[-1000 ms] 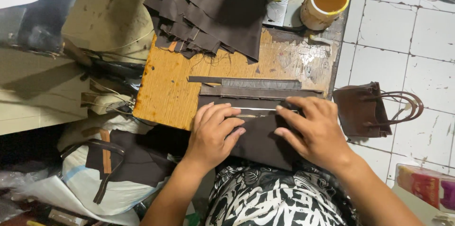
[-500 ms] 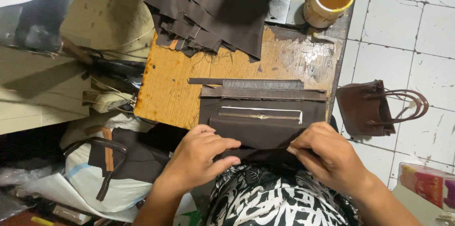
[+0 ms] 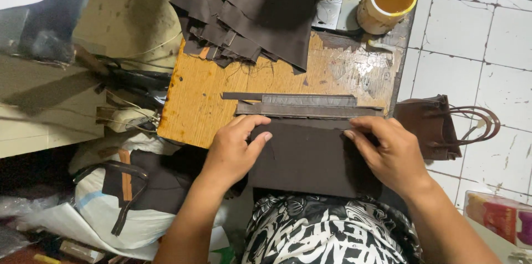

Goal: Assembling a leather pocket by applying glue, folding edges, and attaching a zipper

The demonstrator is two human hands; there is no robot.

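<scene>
left hand (image 3: pixel 233 150) and right hand (image 3: pixel 390 153), fingers flat and unclenched, press the dark brown panel (image 3: pixel 307 159) against the wooden board (image 3: pixel 194 103), keeping it smooth below the zipper strips (image 3: pixel 302 104).

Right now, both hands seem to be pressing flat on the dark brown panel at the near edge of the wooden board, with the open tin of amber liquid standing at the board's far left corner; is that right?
Not quite: the head view shows the open tin of amber liquid at the far right corner. The rest holds: the left hand and right hand press flat on the dark brown panel at the wooden board's near edge.
</scene>
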